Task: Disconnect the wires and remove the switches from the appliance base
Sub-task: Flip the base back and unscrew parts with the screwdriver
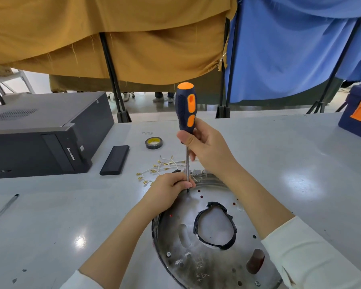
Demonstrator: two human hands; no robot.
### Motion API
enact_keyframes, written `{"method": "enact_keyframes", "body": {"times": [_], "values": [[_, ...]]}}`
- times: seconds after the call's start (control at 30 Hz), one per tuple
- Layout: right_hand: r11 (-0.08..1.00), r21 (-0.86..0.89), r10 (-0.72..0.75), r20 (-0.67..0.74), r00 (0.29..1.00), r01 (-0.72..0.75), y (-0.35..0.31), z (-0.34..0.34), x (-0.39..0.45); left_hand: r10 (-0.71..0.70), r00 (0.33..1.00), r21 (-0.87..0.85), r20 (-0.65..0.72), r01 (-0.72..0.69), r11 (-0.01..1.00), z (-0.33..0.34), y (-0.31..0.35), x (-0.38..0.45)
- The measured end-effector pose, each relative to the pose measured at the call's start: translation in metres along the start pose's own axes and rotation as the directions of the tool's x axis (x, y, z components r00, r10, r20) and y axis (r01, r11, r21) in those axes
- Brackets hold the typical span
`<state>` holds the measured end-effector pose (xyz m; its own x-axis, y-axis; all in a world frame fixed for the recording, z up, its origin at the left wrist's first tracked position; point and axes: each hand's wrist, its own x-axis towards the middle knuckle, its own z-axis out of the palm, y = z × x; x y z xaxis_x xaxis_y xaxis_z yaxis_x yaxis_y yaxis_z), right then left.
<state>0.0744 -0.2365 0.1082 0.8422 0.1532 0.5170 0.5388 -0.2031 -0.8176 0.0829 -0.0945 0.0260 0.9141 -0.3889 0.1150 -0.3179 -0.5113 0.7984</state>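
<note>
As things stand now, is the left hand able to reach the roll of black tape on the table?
Probably not right away. The left hand is busy, pinching the screwdriver shaft near its tip on the metal base. The tape lies uncovered beyond the loose wires; it would have to let go first.

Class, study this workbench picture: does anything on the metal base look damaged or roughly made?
Yes. The big central opening in the appliance base is irregular, its rim wrapped unevenly in black tape. Scratch marks scar the plate near the front edge. Elsewhere, nothing looks spilled.
</note>
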Motion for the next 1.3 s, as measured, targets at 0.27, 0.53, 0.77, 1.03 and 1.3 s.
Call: {"method": "enact_keyframes", "body": {"times": [0.27, 0.53, 0.77, 1.03, 1.3], "values": [[0.967, 0.226, 0.147, -0.123, 0.981, -0.116, -0.005, 0.023, 0.002, -0.038, 0.999, -0.002, -0.023, 0.038, 0.999, 0.001, 0.0, 0.001], [0.919, 0.383, 0.105, -0.004, 0.994, -0.096, -0.001, 0.02, 0.007, -0.032, 0.999, -0.005, -0.023, 0.032, 0.999, 0.002, -0.003, 0.001], [0.927, 0.372, 0.127, -0.191, 0.973, -0.048, 0.005, 0.02, 0.003, -0.032, 0.998, -0.009, -0.046, 0.032, 0.999, 0.003, -0.002, 0.005], [0.774, 0.627, 0.15, -0.052, 0.987, -0.085, 0.006, 0.013, -0.004, -0.024, 0.999, -0.005, -0.024, 0.024, 1.0, 0.003, -0.004, 0.003], [0.757, 0.645, 0.152, -0.011, 0.988, -0.11, 0.005, 0.012, -0.001, -0.013, 0.999, -0.003, -0.052, 0.013, 1.0, 0.003, -0.004, 0.003]]}}
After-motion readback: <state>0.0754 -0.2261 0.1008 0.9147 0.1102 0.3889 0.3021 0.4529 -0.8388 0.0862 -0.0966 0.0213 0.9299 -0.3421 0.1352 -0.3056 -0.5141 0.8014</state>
